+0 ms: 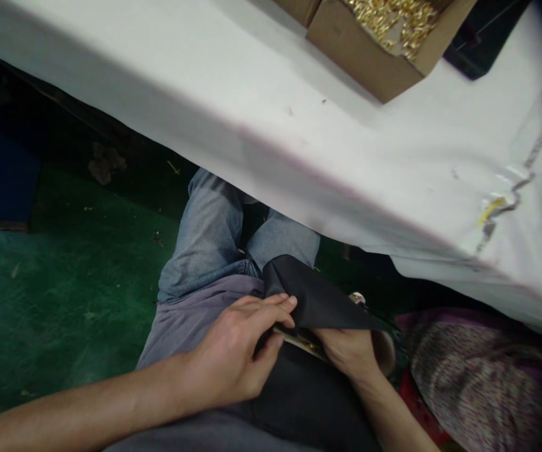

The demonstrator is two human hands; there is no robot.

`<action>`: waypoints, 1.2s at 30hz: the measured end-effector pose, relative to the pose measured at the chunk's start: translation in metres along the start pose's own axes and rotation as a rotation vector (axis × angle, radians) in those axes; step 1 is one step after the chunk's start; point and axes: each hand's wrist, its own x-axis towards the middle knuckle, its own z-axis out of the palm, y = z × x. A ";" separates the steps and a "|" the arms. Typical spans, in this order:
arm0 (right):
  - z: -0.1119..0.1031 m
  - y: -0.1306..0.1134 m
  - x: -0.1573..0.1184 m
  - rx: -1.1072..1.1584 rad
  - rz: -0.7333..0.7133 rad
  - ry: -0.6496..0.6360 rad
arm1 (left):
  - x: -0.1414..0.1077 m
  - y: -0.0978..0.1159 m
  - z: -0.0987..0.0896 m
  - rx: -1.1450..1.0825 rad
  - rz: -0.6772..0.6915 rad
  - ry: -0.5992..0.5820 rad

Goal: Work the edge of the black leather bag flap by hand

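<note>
A black sheet-like piece (327,298) lies across my lap, with one part folded up and its corner raised. Along the fold shows a pale strip (299,342) with small gold-coloured bits on it. My left hand (247,345) pinches the edge of the black piece between thumb and fingers, at the left end of the strip. Under the raised flap is my right hand (350,351), its fingers mostly hidden by the black material.
A white-covered table (252,138) runs across in front of my knees. On it stand a cardboard box (356,50) of small gold pieces and a dark object (482,37). Patterned cloth (473,370) is at the right, over something red. Scraps lie on the green floor.
</note>
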 end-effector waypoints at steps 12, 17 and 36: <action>0.000 -0.040 0.025 0.038 0.148 0.022 | 0.009 0.004 0.002 -0.044 -0.174 -0.017; -0.003 -0.047 0.021 -0.014 0.109 -0.034 | 0.011 0.005 0.002 -0.057 -0.214 -0.005; -0.011 -0.056 -0.006 -0.490 -0.527 0.089 | 0.025 0.012 0.009 -0.159 -0.285 0.100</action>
